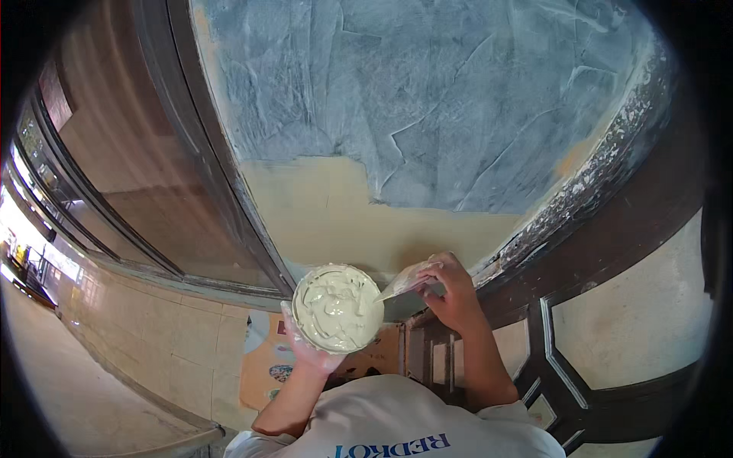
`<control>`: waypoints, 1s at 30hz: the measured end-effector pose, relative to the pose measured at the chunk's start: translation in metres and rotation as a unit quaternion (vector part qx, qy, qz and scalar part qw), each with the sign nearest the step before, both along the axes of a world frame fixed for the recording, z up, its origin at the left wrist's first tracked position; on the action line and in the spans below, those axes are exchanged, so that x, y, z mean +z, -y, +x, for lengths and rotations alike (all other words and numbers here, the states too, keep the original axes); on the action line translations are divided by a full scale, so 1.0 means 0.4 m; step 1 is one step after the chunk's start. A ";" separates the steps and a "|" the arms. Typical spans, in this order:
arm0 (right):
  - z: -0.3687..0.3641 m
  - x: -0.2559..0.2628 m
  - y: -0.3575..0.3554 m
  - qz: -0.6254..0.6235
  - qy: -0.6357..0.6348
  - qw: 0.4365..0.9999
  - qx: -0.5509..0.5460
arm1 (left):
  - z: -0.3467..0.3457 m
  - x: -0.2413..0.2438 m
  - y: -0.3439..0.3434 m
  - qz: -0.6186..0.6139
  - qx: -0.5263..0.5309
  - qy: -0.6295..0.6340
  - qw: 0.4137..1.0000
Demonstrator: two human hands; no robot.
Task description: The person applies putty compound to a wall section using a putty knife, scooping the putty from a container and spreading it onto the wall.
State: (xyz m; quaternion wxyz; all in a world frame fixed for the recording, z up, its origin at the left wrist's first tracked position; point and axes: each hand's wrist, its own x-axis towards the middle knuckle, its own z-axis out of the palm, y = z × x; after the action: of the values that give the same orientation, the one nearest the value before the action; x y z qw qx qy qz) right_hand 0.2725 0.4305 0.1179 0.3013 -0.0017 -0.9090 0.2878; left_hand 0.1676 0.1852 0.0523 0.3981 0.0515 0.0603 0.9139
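My left hand point(312, 343) supports a round tub of creamy, pale putty point(338, 309) from below and along its left side. The putty's surface is wet and swirled, and the tub's wall is mostly hidden. Between the thumb and fingers of my right hand point(453, 295) is a flat, putty-smeared spreader point(405, 280). Its lower left corner meets the tub's right rim; I cannot tell whether it touches the putty. Beyond both hands rises a wall with a rough grey-blue coat point(435, 103) above and a smoother cream-yellow band point(320, 189) below.
A dark frame with glass panes point(154, 229) borders the wall on the left. On the right runs a paint-flecked dark trim point(578, 189), with a dark panelled door point(532, 338) below it. Printed orange sheeting point(257, 366) lies on the tiled floor point(189, 343).
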 end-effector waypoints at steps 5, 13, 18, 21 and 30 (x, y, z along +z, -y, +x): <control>0.025 0.091 0.009 0.117 -0.010 0.993 0.028 | 0.006 0.021 -0.017 -0.007 0.010 0.005 1.000; -0.001 0.100 0.076 0.240 0.028 0.969 0.060 | 0.002 0.049 -0.010 0.005 0.008 -0.004 1.000; -0.033 0.095 0.102 0.222 -0.058 0.973 0.038 | 0.003 0.046 0.013 -0.037 0.029 -0.053 0.998; -0.034 0.088 0.100 0.160 -0.054 0.986 0.006 | -0.004 0.054 0.027 -0.013 0.012 -0.012 1.000; -0.058 0.035 0.095 0.007 -0.031 0.999 -0.007 | -0.043 0.047 0.062 -0.027 0.018 -0.006 0.999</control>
State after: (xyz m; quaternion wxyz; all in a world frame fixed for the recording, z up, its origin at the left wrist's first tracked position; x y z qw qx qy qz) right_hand 0.2493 0.3924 0.1319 0.3316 0.0032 -0.9013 0.2789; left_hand 0.1505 0.1606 0.0709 0.3825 0.0448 0.0879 0.9187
